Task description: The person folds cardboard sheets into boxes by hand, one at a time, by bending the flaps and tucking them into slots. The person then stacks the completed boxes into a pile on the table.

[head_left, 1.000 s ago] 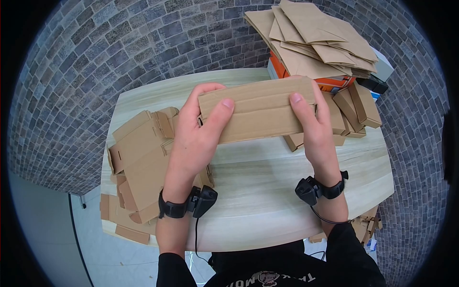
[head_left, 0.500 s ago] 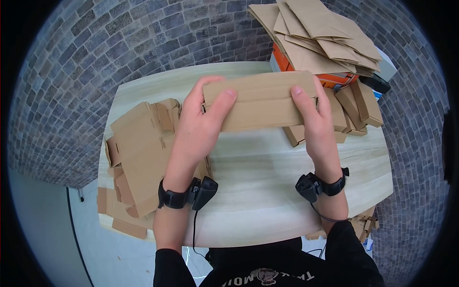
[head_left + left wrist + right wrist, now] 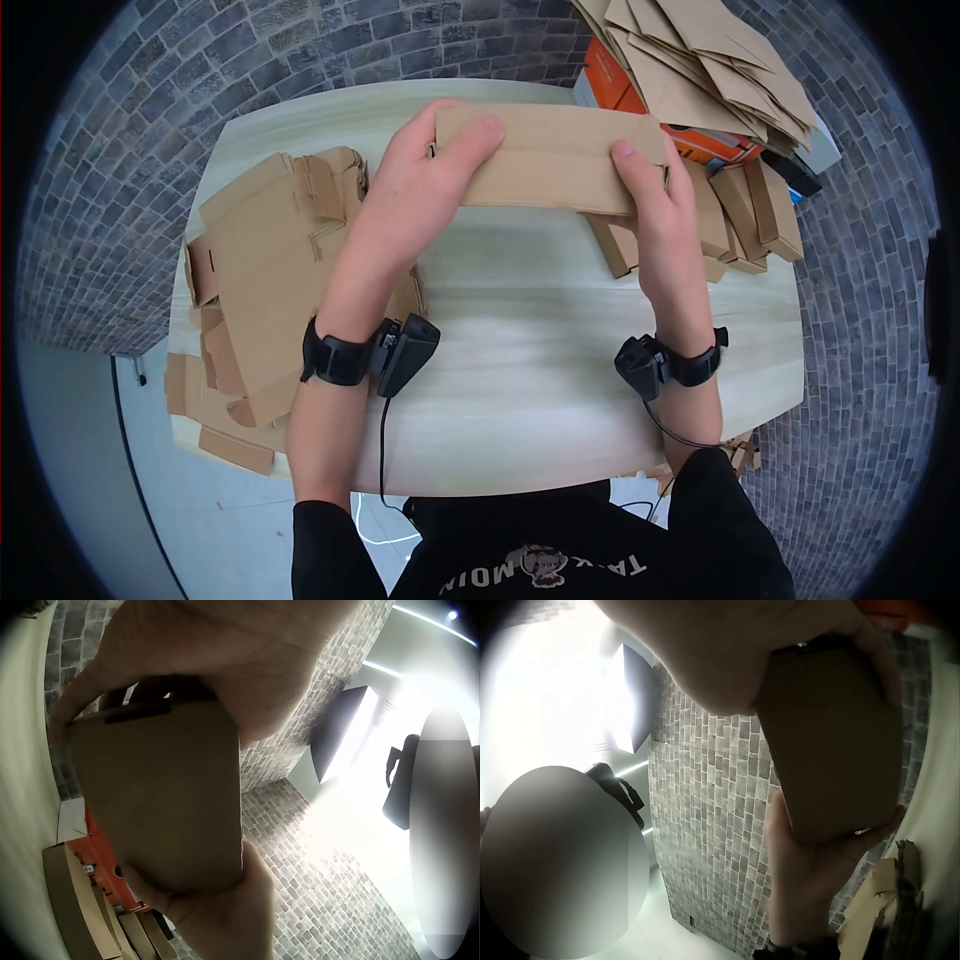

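Between both hands is a folded brown cardboard box point(image 3: 555, 160), long and flat, raised over the far part of the table. My left hand point(image 3: 425, 180) grips its left end, thumb lying across the top face. At the right end my right hand point(image 3: 660, 205) holds it the same way, with the thumb pressed near the corner. Most of the other fingers are hidden behind the box. In the left wrist view the underside of the box point(image 3: 161, 795) looks dark, as does the box point(image 3: 836, 742) in the right wrist view.
Flattened cardboard blanks point(image 3: 270, 270) lie piled on the left of the table point(image 3: 540, 380). Several folded boxes point(image 3: 745, 205) sit at the right, beside an orange carton point(image 3: 615, 80) topped with brown paper bags point(image 3: 700, 60). A brick-patterned wall point(image 3: 400, 45) stands behind.
The box and both hands have shifted upward in the head view, farther from the body. The whole table has also moved up and slightly left in view. Both hands keep their hold.
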`<state>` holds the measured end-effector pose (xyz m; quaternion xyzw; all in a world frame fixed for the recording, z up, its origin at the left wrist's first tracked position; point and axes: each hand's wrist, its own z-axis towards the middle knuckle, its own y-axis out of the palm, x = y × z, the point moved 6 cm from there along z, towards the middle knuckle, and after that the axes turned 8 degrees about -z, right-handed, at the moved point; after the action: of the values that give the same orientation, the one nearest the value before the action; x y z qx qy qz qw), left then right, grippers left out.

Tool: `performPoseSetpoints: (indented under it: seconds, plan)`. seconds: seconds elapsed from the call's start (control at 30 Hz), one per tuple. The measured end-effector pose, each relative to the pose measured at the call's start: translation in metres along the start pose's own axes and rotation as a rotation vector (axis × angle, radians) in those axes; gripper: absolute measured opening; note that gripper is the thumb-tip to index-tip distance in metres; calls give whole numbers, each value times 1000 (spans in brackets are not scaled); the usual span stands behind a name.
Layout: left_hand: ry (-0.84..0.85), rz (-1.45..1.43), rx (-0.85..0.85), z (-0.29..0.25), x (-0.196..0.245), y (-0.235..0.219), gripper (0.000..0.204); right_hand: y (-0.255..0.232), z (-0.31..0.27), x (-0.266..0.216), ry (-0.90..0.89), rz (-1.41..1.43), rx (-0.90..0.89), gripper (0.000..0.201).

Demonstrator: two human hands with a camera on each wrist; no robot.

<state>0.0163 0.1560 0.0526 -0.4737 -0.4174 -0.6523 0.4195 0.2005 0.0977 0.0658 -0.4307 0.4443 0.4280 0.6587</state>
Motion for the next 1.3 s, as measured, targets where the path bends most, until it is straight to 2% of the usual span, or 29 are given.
performPoseSetpoints:
  seconds: [0.13,0.6,0.67,0.8,0.97,1.07,1.13,1.3]
  plan:
    - [1,15,-5,-4,19,0,36,1,1,-7,-42,40,32,36]
    - [135,7,-13,-11,34,9,33,-17,-1,-30,-225,78,55,36]
    - [130,28,-15,-12,36,9,33,-16,-1,-33,-213,72,-6,35]
    - [158,-1,1,-14,40,13,30,-20,0,-34,-265,33,0,36]
    - [207,-76,-19,-15,43,15,26,-22,-2,-37,-367,19,-34,48]
    - [172,-114,-47,-18,48,16,26,-22,-2,-41,-453,-11,-53,55]
    - [92,-123,-78,-19,48,15,28,-24,-2,-43,-490,-49,-70,57]
    - [121,-142,-120,-17,51,8,31,-19,-5,-48,-562,-73,-73,62]
